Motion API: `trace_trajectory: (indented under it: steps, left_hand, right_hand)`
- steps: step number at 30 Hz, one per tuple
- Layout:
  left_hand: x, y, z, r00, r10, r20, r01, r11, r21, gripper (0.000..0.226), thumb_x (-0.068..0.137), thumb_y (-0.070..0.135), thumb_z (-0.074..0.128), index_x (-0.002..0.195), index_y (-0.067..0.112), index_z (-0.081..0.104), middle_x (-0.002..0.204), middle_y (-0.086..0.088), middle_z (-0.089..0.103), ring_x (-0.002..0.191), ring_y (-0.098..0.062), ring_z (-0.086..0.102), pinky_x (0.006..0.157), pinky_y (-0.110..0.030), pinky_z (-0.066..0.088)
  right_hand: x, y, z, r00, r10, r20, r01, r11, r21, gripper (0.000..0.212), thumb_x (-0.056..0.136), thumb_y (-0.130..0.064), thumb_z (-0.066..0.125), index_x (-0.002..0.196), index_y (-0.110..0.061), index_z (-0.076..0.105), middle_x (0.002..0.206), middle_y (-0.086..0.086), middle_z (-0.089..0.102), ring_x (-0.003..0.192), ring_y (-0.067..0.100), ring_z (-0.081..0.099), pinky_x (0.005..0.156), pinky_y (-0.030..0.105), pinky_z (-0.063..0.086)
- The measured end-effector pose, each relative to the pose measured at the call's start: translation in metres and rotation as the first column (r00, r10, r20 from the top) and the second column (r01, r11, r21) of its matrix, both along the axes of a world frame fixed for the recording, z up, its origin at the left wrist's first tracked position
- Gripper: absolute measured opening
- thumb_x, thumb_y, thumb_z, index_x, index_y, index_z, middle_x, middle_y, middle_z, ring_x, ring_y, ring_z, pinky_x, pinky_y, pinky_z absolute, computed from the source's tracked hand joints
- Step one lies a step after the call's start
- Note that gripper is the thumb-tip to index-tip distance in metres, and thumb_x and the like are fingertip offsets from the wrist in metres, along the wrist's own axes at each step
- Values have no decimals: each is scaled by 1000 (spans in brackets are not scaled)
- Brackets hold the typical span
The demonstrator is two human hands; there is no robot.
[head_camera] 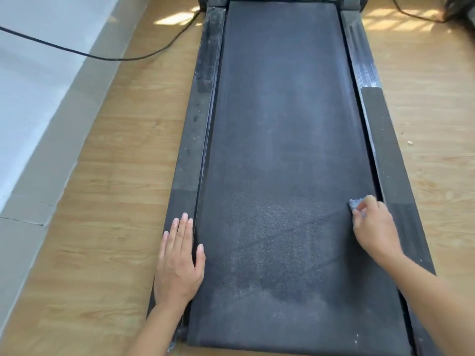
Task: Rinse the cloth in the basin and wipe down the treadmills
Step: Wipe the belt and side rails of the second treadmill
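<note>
A light wood-grain floor [115,176] runs under a dark treadmill [282,11] that fills the middle of the view from 12 to 6 o'clock.

At about 4 o'clock the fingers [370,201] of the right hand [375,227] are curled round a small grey-blue cloth [356,203] and press it onto the belt [282,124], hard against the belt's right edge. Only a bunched corner of the cloth shows past the fingertips; the rest is hidden under the hand. The forearm comes in from 5 o'clock.

At about 7 o'clock the fingers [183,227] of the left hand [180,258] lie straight and close together, flat on the left side rail [198,124], holding nothing. The thumb reaches over the gap and rests on the edge of the belt.

Around the hands the near part of the belt looks pale and speckled, with faint streaks across it; farther up it is an even dark grey. The right side rail [385,140] has ribbed strips and whitish marks toward 1 o'clock.

Beyond the treadmill a black cable [102,56] sags across the floor from 10 o'clock toward the machine's front corner, passing in front of a pale wall [30,73]. Sunlight patches the floor at 11 and 1 o'clock.
</note>
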State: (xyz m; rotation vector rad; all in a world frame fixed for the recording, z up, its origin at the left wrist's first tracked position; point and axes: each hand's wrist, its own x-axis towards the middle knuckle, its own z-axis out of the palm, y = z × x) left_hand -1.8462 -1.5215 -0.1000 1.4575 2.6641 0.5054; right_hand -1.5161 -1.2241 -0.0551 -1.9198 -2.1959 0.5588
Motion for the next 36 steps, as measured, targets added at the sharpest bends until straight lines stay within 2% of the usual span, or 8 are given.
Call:
trace_trajectory:
  steps: [5, 9, 13, 16, 20, 24, 28, 36]
  left_hand:
    - [-5, 2, -1, 1000, -2, -8, 2, 1000, 9, 60, 106, 22, 35, 165, 11, 35, 176, 2, 27, 164, -17, 19, 130, -49, 28]
    - [-8, -4, 1, 999, 2, 53, -5, 998, 57, 66, 98, 11, 30, 163, 12, 41, 174, 3, 31, 163, -15, 21, 132, -47, 24]
    - [-14, -11, -3, 996, 17, 89, -25, 995, 98, 69, 93, 4, 29, 160, 10, 46, 171, 3, 38, 161, -17, 28, 128, -51, 31]
    - [-13, -13, -3, 998, 12, 66, -18, 996, 91, 66, 95, 5, 31, 159, 9, 48, 170, 0, 39, 160, -20, 31, 127, -52, 33]
    - [-9, -11, -5, 998, 9, 57, -14, 995, 95, 62, 96, 8, 34, 157, 6, 49, 168, -3, 42, 159, -23, 34, 127, -54, 33]
    - [-7, -7, -5, 997, 6, 72, -13, 995, 96, 62, 98, 10, 33, 157, 6, 49, 168, -3, 41, 159, -24, 33, 127, -54, 33]
    - [-4, -3, -2, 996, 21, 92, -31, 993, 112, 63, 97, 10, 32, 158, 7, 49, 168, -3, 42, 159, -24, 34, 128, -52, 32]
    - [-7, -8, -3, 992, 13, 126, -31, 990, 137, 63, 98, 9, 30, 159, 10, 48, 170, -1, 40, 161, -21, 31, 132, -45, 24]
  right_hand:
    - [-142, -63, -13, 937, 286, -202, -282, 958, 47, 6, 99, -10, 60, 101, -9, 54, 102, 9, 56, 96, 36, 54, 78, 42, 42]
    - [-260, -151, -14, 786, 574, -230, -597, 801, -41, 8, 98, -8, 54, 106, -11, 53, 109, 10, 53, 99, 30, 52, 74, 40, 47]
    - [-266, -171, -9, 691, 684, -233, -710, 703, -43, 16, 96, -2, 54, 111, -9, 53, 111, 12, 48, 96, 28, 46, 64, 39, 39]
    - [-190, -125, -14, 757, 629, -174, -642, 766, -26, 26, 94, 1, 54, 117, -11, 51, 110, 5, 44, 92, 24, 37, 61, 37, 38]
    - [-33, -47, -10, 941, 335, -46, -334, 942, 27, 12, 96, -3, 52, 98, -15, 53, 92, -4, 41, 87, 28, 46, 60, 36, 36]
    - [57, -25, 7, 988, 150, 40, -149, 989, -13, 18, 98, -6, 49, 94, -23, 50, 85, -2, 41, 85, 33, 49, 63, 41, 42]
    - [26, -50, 5, 993, 116, -29, -116, 993, -1, 12, 97, -5, 54, 98, -16, 56, 94, 5, 52, 91, 34, 51, 73, 42, 44]
    - [-214, -152, -4, 757, 622, -197, -649, 750, -128, 27, 85, 8, 53, 99, -14, 45, 102, 9, 44, 91, 30, 43, 62, 39, 44]
